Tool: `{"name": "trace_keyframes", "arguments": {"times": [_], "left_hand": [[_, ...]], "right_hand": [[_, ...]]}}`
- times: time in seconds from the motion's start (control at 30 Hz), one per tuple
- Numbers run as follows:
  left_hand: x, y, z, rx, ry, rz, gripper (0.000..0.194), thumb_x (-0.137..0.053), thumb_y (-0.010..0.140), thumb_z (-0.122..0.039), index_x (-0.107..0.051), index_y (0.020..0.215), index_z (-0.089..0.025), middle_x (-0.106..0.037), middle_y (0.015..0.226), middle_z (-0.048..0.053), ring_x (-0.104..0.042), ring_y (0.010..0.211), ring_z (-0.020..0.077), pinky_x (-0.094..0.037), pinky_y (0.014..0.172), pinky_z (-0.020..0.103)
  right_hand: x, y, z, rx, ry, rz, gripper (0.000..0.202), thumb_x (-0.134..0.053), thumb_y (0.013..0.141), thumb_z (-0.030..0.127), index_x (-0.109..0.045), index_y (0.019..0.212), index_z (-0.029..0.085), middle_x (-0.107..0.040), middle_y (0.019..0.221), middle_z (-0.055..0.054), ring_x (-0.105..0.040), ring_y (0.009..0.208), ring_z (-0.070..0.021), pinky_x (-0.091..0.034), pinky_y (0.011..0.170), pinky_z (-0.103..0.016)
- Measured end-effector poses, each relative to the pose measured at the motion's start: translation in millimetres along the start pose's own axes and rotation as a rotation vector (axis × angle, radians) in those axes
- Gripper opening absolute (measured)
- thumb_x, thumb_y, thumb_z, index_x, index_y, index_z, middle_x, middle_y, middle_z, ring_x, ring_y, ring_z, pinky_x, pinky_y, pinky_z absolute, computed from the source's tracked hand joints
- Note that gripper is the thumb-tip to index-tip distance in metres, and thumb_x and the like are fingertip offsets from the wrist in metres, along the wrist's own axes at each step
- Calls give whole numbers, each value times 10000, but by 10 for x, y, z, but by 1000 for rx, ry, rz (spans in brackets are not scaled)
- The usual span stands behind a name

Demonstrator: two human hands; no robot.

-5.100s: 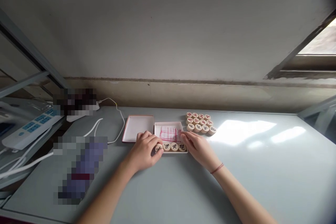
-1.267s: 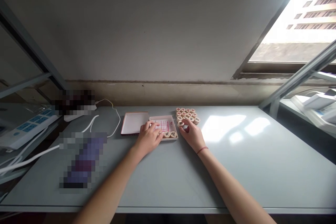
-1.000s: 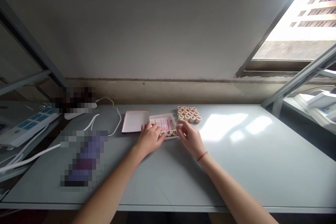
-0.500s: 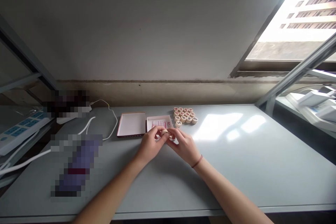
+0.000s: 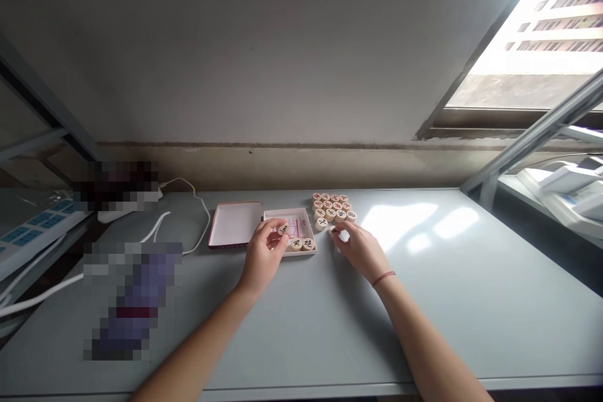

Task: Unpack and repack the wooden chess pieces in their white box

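Observation:
Above the left front of the white box tray (image 5: 307,221), my left hand (image 5: 264,252) pinches a round wooden Chinese chess piece (image 5: 283,229) with a black character. Two more pieces, one of them a black-marked piece (image 5: 308,244), lie along the tray's near side. To the right, my right hand (image 5: 362,247) has its fingertips closed on another chess piece (image 5: 333,230), down at the table beside the front of the stacked rows. Those rows of chess pieces (image 5: 328,205) show red characters at the back and black ones nearer. A lone piece (image 5: 321,223) starts the front row.
The box lid (image 5: 234,224) lies inside up, left of the tray. Farther left are white cables (image 5: 157,226), a blurred purple object (image 5: 141,295) and a power strip (image 5: 42,223). A metal frame post (image 5: 487,185) stands at the table's right rear.
My hands have moved apart: the left back over the tray with a piece, the right rightward to the rows with another. The pieces in the tray's near side are now uncovered.

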State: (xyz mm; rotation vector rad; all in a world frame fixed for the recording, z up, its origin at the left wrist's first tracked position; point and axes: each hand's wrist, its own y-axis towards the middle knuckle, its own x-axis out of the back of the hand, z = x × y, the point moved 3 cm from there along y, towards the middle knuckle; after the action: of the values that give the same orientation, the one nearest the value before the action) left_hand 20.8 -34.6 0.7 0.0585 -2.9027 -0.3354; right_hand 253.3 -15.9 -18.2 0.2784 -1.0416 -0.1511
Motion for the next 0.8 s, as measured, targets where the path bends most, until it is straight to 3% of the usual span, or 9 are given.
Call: {"name": "trace_keyframes", "arguments": {"times": [0.1,0.2,0.33,0.43,0.6,0.8], "left_hand": [[-49,-34,3,-34,65,45,255,-578,851,-283,-589,1097,-212,-640,1061,63,-664,820,147,-562,776,287],[-114,-103,-65,-243,262,135,276,-559,883,-333,-585,1136,-226,-649,982,48,-655,804,157,-556,790,306],[-172,-183,-131,-458,447,193,265,-493,926,-309,-556,1173,-235,-648,987,55,-648,884,177,-547,814,315],[-167,-188,-154,-526,491,180,311,-499,928,-299,-503,1234,-241,-647,997,51,-645,900,171,-539,836,310],[-133,-148,-156,-524,554,193,301,-511,914,-285,-517,1207,-217,-649,984,53,-630,916,188,-527,838,336],[-130,-126,-114,-482,524,219,245,-460,906,-179,-574,1122,-199,-655,1000,50,-624,930,173,-513,864,323]], "right_hand": [[34,-60,233,44,121,-56,198,-502,840,388,-596,905,226,-656,965,-58,-529,523,-113,-452,554,-286],[73,-165,578,179,378,-21,271,-521,855,416,-555,1036,217,-653,907,-56,-550,572,-116,-473,538,-259],[87,-264,844,258,478,11,202,-565,840,384,-573,954,217,-649,779,-25,-560,572,-106,-480,516,-232],[100,-229,765,207,496,-18,178,-551,846,373,-589,904,209,-659,816,-42,-593,601,-115,-490,505,-231],[154,-70,295,-11,307,-177,190,-547,802,377,-597,882,212,-658,885,-58,-604,630,-143,-482,534,-266],[55,2,-4,-63,160,-70,132,-534,772,357,-575,803,237,-668,811,-7,-557,533,-125,-438,528,-261]]}}
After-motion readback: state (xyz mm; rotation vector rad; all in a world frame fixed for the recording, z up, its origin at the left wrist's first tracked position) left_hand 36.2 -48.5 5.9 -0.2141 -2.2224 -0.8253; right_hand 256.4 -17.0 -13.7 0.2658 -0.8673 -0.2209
